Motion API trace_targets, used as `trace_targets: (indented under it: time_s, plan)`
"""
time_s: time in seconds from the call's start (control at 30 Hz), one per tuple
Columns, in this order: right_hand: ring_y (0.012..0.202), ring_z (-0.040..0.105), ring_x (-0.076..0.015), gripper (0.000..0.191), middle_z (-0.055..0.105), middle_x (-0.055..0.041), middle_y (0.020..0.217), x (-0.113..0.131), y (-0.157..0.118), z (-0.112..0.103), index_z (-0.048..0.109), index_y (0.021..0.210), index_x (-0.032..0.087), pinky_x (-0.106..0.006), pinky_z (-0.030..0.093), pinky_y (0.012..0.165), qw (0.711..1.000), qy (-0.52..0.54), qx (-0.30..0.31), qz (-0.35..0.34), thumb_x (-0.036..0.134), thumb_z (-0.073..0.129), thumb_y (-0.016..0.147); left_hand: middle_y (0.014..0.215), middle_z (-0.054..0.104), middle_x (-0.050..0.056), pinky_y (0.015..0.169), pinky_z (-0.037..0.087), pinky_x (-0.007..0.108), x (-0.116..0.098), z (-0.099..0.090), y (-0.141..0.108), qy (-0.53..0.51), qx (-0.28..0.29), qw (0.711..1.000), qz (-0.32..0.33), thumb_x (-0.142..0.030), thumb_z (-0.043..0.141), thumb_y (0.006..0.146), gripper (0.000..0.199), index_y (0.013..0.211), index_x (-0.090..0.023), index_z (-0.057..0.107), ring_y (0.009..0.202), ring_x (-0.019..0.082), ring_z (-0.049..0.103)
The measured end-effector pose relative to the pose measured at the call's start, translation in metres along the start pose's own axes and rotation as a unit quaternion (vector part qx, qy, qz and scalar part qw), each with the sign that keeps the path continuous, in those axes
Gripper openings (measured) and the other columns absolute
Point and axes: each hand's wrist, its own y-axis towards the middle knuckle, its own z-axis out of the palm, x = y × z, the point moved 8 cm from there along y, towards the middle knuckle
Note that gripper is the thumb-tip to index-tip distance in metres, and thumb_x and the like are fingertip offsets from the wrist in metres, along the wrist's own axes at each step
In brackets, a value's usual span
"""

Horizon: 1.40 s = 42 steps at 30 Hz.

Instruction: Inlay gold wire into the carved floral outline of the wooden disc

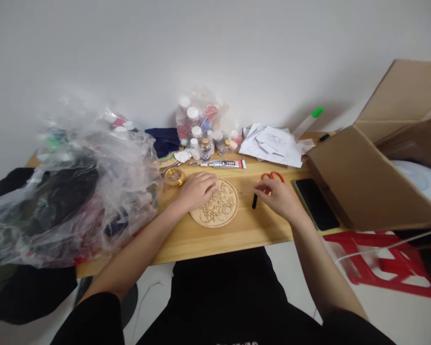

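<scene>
My left hand (198,189) lies over the upper left part of a round wooden disc (219,221), fingers stretched out and resting on it. Gold-coloured raised lines form a leafy pattern on the disc. To the right of it, my right hand (277,195) hovers just above the table, thumb and fingers drawn together. Whatever is in that pinch, if anything, is too small to make out. A short black stick (254,201) shows just below those fingertips; whether they touch it I cannot tell. Orange-handled scissors (273,175) lie partly hidden behind the right hand.
Beside the left hand is a spool of gold wire (175,177). A glue tube (229,164), small bottles (205,149) and papers (275,143) sit toward the wall. A large plastic bag (122,177) covers the left; a phone (316,203) and open cardboard box (348,177) stand right.
</scene>
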Motion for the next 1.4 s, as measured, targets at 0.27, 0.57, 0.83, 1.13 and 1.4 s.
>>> trace_targets:
  time_s: [0.27, 0.57, 0.83, 1.13, 1.4]
  plan:
    - [0.065, 0.058, -0.0163, 0.010, 0.066, -0.0026, 0.067, 0.000, -0.001, 0.038, 0.068, 0.080, 0.019, -0.027, 0.035, 0.060, 0.983, -0.175, 0.053, 0.008, 0.019, 0.061, 0.073, 0.121, 0.066, 0.009, 0.102, 0.044, 0.044, 0.008, 0.004, -0.003, -0.034, -0.023, 0.999, -0.004, -0.028, 0.047, 0.094, 0.029, 0.114, -0.017, 0.065, 0.114, 0.023, 0.058]
    - [0.069, 0.061, -0.0184, 0.010, 0.071, -0.0074, 0.075, 0.012, 0.014, 0.054, 0.068, 0.077, 0.017, -0.028, 0.035, 0.059, 0.968, -0.234, 0.090, -0.002, 0.022, 0.058, 0.078, 0.119, 0.068, 0.008, 0.101, 0.046, 0.044, 0.010, 0.006, -0.004, -0.037, -0.044, 0.998, -0.002, -0.027, 0.046, 0.095, 0.028, 0.112, -0.017, 0.066, 0.113, 0.022, 0.059]
    - [0.073, 0.063, -0.0198, 0.017, 0.072, -0.0112, 0.081, 0.009, 0.018, 0.061, 0.067, 0.075, 0.014, -0.027, 0.033, 0.057, 0.957, -0.269, 0.111, 0.014, 0.024, 0.055, 0.082, 0.117, 0.068, 0.009, 0.099, 0.047, 0.044, 0.009, 0.004, -0.005, -0.033, -0.056, 0.998, 0.008, -0.025, 0.048, 0.094, 0.026, 0.109, -0.016, 0.067, 0.111, 0.022, 0.061]
    - [0.073, 0.063, -0.0174, 0.019, 0.071, -0.0094, 0.081, 0.004, 0.012, 0.052, 0.066, 0.080, 0.015, -0.025, 0.037, 0.061, 0.955, -0.267, 0.126, 0.014, 0.026, 0.052, 0.086, 0.114, 0.069, 0.011, 0.096, 0.049, 0.045, 0.008, 0.003, -0.005, -0.037, -0.066, 0.997, 0.017, -0.023, 0.050, 0.093, 0.025, 0.108, -0.014, 0.068, 0.108, 0.024, 0.062]
    - [0.078, 0.064, -0.0171, 0.016, 0.072, -0.0078, 0.087, 0.010, 0.006, 0.054, 0.068, 0.086, 0.016, -0.024, 0.037, 0.062, 0.956, -0.258, 0.139, -0.005, 0.022, 0.054, 0.081, 0.113, 0.070, 0.009, 0.095, 0.049, 0.045, 0.010, 0.003, -0.005, -0.039, -0.073, 0.997, 0.008, -0.024, 0.049, 0.093, 0.025, 0.106, -0.017, 0.068, 0.106, 0.023, 0.063]
